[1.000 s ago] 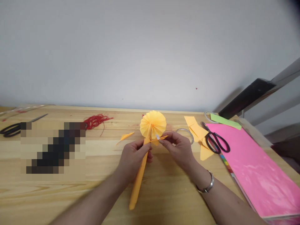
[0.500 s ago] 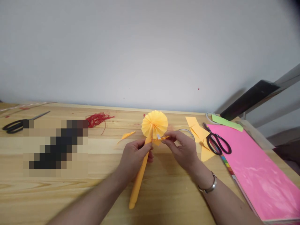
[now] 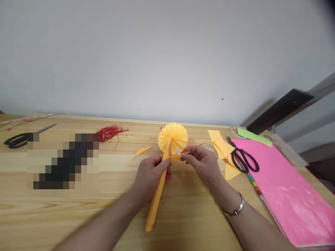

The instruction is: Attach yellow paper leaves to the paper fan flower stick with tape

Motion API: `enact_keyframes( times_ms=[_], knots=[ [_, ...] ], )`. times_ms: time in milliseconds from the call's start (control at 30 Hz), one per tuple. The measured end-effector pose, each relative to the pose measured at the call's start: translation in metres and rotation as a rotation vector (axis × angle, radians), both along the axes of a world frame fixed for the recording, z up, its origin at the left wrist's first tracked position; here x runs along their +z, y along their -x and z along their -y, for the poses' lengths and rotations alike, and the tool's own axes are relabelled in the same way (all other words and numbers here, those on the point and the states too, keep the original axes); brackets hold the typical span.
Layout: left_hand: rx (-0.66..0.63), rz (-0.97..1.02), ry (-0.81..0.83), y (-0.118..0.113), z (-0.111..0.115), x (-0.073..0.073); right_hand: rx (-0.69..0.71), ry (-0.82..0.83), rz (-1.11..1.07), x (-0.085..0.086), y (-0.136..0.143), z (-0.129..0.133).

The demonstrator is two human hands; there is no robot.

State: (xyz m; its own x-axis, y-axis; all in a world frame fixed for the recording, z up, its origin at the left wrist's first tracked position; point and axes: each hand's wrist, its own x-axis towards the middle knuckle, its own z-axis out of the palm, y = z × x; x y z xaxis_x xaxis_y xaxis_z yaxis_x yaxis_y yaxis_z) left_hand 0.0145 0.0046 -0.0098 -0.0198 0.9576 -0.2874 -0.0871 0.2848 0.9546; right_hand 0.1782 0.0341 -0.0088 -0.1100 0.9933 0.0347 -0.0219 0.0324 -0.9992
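Note:
A round, pleated yellow paper flower (image 3: 173, 136) tops a rolled orange-yellow paper stem (image 3: 156, 202), which slants down toward me. My left hand (image 3: 151, 174) is closed around the stem just below the flower. On its right side, my right hand (image 3: 202, 162) pinches the outer end of a narrow folded orange paper piece (image 3: 184, 153) that meets the stem under the flower. A small white bit (image 3: 178, 152) shows on that piece; I cannot tell what it is. Part of the stem is hidden behind my left fingers.
Right of my hands lie yellow paper scraps (image 3: 222, 144), black-handled scissors (image 3: 244, 161), a tape roll (image 3: 213, 149), pink paper sheets (image 3: 285, 195) and a green strip (image 3: 254, 136). Leftward are red strings (image 3: 110, 133), a yellow scrap (image 3: 142, 151), a blurred-out dark object (image 3: 64, 165) and other scissors (image 3: 19, 140).
Both hands keep their hold and the flower stays almost in place. My right fingers and the folded piece have shifted very slightly; the whole view has drifted a little.

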Motion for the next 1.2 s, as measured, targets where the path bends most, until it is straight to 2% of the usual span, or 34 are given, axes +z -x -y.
enact_keyframes(
  times_ms=[233,533,700,900,1200],
  knots=[
    [-0.017,-0.072,-0.008,-0.0004,-0.0004,0.003,-0.055,0.006,-0.037,-0.0008,0.0025,0.0013],
    [0.095,0.087,0.023,-0.0051,-0.001,-0.0008,-0.046,0.015,-0.112,-0.0021,0.0051,0.0019],
    [0.027,0.172,-0.051,-0.0066,0.0035,0.0029,-0.026,0.06,-0.142,0.0007,0.0056,0.0025],
    [-0.099,0.291,-0.063,-0.0059,0.0042,0.0066,-0.02,0.1,-0.173,0.0033,0.0059,0.0035],
    [-0.146,0.204,-0.034,-0.0055,0.0049,0.0029,0.013,0.146,-0.179,0.0057,0.0031,0.0034]
  ],
)
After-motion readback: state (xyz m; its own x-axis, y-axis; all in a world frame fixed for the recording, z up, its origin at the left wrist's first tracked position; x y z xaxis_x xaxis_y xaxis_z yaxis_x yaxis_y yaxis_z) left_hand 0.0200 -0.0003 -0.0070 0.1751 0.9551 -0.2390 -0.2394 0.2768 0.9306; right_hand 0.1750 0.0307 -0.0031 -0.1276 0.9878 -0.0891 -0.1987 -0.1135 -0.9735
